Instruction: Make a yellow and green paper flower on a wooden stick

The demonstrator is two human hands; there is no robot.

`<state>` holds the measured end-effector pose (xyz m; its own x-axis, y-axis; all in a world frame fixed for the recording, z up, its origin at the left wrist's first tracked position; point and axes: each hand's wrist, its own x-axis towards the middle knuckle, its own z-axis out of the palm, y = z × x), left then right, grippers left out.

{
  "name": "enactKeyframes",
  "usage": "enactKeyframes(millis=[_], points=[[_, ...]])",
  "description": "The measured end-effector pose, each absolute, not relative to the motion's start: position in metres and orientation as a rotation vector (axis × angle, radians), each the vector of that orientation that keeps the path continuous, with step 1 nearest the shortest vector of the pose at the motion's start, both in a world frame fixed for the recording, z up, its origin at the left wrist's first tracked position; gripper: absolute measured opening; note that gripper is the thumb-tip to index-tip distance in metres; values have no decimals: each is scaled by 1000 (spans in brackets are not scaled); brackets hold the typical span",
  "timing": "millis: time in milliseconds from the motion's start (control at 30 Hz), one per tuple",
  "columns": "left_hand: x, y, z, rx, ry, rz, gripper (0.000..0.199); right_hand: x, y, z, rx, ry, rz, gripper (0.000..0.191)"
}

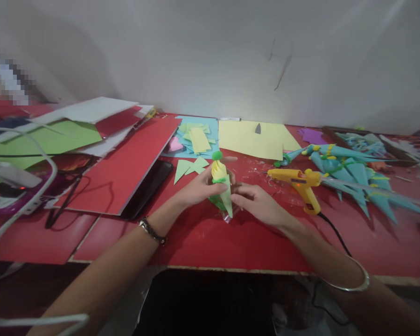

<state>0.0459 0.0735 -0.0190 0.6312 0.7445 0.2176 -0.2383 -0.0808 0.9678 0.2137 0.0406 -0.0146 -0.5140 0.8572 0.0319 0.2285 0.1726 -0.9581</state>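
My left hand is wrapped round a small paper ice cream cone. The cone is light green and tapers downward, topped by a yellow swirl with a green ball and a green band below the swirl. Thumb and fingers of my right hand are curled against the cone's right side, near its lower half. Behind the left hand, darker green pieces and a bit of clear wrap show beside the tip. Light green paper triangles lie just past my left hand.
A yellow glue gun with a glue stick and cord lies to the right, before a heap of blue paper cones. Yellow sheets and cut paper strips lie behind. Red board, a dark tablet-like slab and cables occupy the left.
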Motion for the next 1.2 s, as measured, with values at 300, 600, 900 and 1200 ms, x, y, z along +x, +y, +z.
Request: enactKeyframes(millis=[300, 600, 900, 1200], points=[[47, 73, -17, 1413, 454, 826, 54, 213, 41, -16, -1038, -1820, 1380, 17], [50, 79, -29, 1469, 580, 802, 27, 214, 44, -20, -1070, -1777, 1266, 28], [54, 74, -26, 1479, 695, 825, 31, 214, 43, -24, -1222, -1927, 826, 22], [52, 74, -17, 1400, 775, 930, 19, 218, 45, -17, -1207, -1826, 730, 6]])
